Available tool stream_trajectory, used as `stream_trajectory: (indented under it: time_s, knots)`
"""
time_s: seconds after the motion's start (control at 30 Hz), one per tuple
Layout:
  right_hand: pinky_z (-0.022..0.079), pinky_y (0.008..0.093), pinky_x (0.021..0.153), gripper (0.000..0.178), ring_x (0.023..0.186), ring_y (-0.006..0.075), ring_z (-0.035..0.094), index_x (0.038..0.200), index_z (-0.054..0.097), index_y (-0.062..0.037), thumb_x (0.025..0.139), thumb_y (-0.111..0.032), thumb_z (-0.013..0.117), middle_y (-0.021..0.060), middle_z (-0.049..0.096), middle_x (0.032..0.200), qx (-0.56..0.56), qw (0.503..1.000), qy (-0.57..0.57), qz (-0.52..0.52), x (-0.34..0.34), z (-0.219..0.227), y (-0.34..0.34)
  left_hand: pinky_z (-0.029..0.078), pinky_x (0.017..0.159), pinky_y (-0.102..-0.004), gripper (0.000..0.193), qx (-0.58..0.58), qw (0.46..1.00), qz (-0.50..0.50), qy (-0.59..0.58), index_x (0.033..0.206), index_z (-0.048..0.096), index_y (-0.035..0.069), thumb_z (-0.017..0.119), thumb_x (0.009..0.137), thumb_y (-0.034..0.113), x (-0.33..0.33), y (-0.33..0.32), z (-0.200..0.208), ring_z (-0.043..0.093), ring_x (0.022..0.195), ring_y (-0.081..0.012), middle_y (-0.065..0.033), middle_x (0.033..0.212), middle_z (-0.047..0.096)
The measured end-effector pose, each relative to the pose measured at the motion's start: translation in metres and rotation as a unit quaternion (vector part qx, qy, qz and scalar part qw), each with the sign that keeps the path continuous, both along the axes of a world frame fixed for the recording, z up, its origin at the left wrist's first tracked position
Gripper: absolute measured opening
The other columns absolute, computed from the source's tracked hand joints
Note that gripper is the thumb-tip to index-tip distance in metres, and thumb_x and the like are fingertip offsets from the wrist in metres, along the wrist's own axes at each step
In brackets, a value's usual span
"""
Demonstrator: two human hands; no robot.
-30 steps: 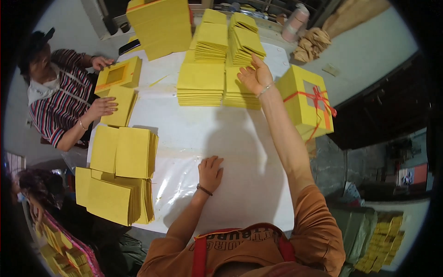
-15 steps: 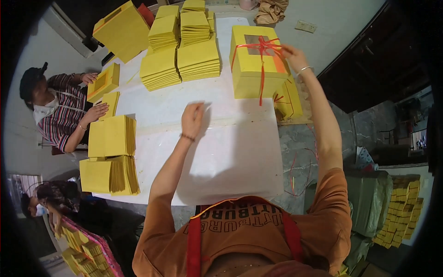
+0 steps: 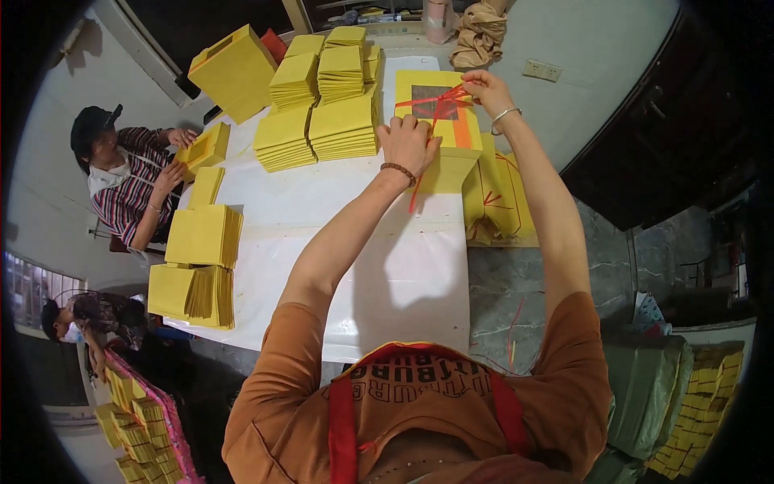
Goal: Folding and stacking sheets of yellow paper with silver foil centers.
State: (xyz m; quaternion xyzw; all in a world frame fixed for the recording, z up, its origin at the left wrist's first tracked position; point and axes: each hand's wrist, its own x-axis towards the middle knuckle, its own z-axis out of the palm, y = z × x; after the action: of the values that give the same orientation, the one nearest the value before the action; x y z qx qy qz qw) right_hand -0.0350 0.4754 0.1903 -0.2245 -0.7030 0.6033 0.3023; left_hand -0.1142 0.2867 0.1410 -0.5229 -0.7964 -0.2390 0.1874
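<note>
A yellow stack of flat pieces or a box (image 3: 453,165) with a dark window and an orange strip stands at the table's far right. Red ribbon (image 3: 442,103) crosses its top and is tied in a bow, with one tail hanging down the front. My left hand (image 3: 409,149) lies over its left front edge with the fingers bent round it, the fingertips partly hidden. My right hand (image 3: 484,93) pinches the ribbon loops at the upper right of the bow.
Several stacks of folded yellow cardboard (image 3: 343,129) stand on the white table (image 3: 298,234), more along its left edge. A co-worker (image 3: 133,173) at the left handles a yellow box (image 3: 211,149). Beside the table's right edge lies a ribbon-tied yellow bundle (image 3: 496,198).
My left hand has moved from mid-table, up and right, onto the yellow box. My right hand stays at the ribbon. The co-worker's nearer hand has moved up to a yellow box.
</note>
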Motion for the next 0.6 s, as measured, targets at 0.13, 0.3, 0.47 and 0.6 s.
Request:
stream_trajectory:
  time_s: [0.13, 0.3, 0.47, 0.6]
  knots:
    - [0.046, 0.0203, 0.059, 0.019, 0.073, 0.0072, 0.058, 0.100, 0.058, -0.0050, 0.082, -0.010, 0.060, -0.0007, 0.060, 0.081, -0.007, 0.999, 0.035, 0.033, -0.007, 0.015, -0.005, 0.032, 0.077, -0.0434, 0.028, -0.043, 0.998, 0.036, -0.005, 0.089, 0.064, 0.014, 0.058, 0.079, 0.040, -0.010, 0.024, 0.009, 0.051, 0.092, -0.0268, -0.0070, 0.094, 0.059]
    - [0.045, 0.0204, 0.063, 0.021, 0.076, 0.0073, 0.058, 0.101, 0.058, -0.0041, 0.085, -0.018, 0.057, 0.0013, 0.062, 0.082, -0.093, 0.992, 0.082, -0.015, -0.010, 0.003, 0.009, 0.039, 0.075, -0.0435, 0.028, -0.087, 0.996, 0.024, -0.013, 0.089, 0.063, 0.013, 0.056, 0.080, 0.039, -0.027, 0.049, 0.018, 0.057, 0.088, -0.0288, -0.0100, 0.093, 0.061]
    - [0.046, 0.0250, 0.070, 0.026, 0.078, 0.0137, 0.060, 0.105, 0.058, -0.0045, 0.087, -0.023, 0.054, 0.0054, 0.064, 0.081, -0.017, 0.993, 0.018, -0.114, -0.010, -0.050, 0.033, 0.048, 0.072, -0.0395, 0.027, 0.016, 0.990, -0.023, -0.142, 0.096, 0.062, 0.010, 0.056, 0.083, 0.034, -0.046, 0.062, 0.017, 0.060, 0.087, -0.0310, -0.0146, 0.097, 0.061]
    - [0.045, 0.0339, 0.081, 0.029, 0.090, 0.0244, 0.058, 0.109, 0.058, -0.0084, 0.083, -0.020, 0.056, 0.0094, 0.063, 0.096, 0.310, 0.947, -0.062, -0.049, -0.018, -0.072, 0.037, 0.047, 0.071, -0.0397, 0.024, -0.026, 0.988, -0.081, -0.129, 0.096, 0.064, 0.012, 0.055, 0.084, 0.032, -0.057, 0.075, 0.016, 0.060, 0.085, -0.0313, -0.0135, 0.091, 0.062]
